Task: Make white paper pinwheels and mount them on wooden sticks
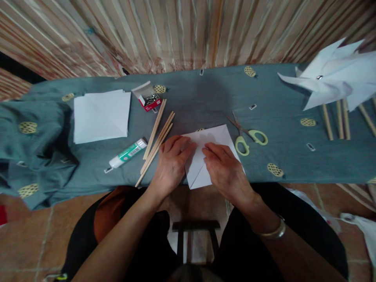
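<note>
A square white sheet of paper (214, 135) lies at the table's front edge, with diagonal lines on it. My left hand (173, 160) is closed at the sheet's left side, thumb on top. Over the sheet's right half, my right hand (223, 166) is closed too, its bent fingers pressed together on the paper; its palm covers part of that side. Just right of the sheet, green-handled scissors (245, 135) lie with their blades spread. Several thin wooden sticks (155, 143) are beside my left hand.
A stack of white paper (101, 117) lies at the left, near a glue stick (127, 153). Behind the sticks stands a small open red box of metal tacks (150, 101). White paper pinwheels (329, 84) on sticks lie at the far right. Bunched tablecloth (35, 145) covers the left end.
</note>
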Demonstrator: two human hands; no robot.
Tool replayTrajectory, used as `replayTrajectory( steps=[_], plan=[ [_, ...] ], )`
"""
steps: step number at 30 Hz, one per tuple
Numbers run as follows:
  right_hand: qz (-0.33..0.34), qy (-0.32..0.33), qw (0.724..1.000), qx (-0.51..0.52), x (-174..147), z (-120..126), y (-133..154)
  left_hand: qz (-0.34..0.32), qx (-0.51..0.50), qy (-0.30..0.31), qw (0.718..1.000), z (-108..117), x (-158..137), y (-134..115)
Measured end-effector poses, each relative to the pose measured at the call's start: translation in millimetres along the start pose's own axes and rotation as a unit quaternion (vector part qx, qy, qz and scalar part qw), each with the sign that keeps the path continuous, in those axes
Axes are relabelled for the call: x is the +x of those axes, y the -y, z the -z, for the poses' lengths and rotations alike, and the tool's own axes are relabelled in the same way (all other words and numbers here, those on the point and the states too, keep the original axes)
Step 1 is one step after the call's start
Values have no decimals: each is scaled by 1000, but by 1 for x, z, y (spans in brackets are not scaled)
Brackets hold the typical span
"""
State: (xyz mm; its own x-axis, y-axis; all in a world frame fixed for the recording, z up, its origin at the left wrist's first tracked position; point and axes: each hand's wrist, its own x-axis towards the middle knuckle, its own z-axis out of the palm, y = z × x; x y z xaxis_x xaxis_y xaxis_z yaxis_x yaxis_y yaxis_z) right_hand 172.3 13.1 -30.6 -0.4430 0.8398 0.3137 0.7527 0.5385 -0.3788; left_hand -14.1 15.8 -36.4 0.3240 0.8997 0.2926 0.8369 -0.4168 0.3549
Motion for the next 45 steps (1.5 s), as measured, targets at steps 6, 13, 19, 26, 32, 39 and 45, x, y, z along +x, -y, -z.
replayTrajectory(
  steps=[6,13,19,26,32,39,45],
  plan=[
    [1,2,1000,0,-1,-2,-1,-26,14,42,999,2,-1,3],
    [-5,13,1000,3,-1,-1,-1,3,47,49,998,8,-1,3],
    [21,1,1000,5,1,3,-2,22,32,41,998,10,0,0],
    [-99,-100,987,-82,2,43,-48,69,10,-9,998,21,4,5],
    [-131,-42,977,-164,-17,52,-74,99,-59,7,993,29,-3,13],
    [-124,-36,974,-185,-17,47,-72,94,-80,28,992,25,-17,0],
    [-166,-14,966,-197,-9,47,-74,88,-85,13,992,18,-19,-6]
  ],
)
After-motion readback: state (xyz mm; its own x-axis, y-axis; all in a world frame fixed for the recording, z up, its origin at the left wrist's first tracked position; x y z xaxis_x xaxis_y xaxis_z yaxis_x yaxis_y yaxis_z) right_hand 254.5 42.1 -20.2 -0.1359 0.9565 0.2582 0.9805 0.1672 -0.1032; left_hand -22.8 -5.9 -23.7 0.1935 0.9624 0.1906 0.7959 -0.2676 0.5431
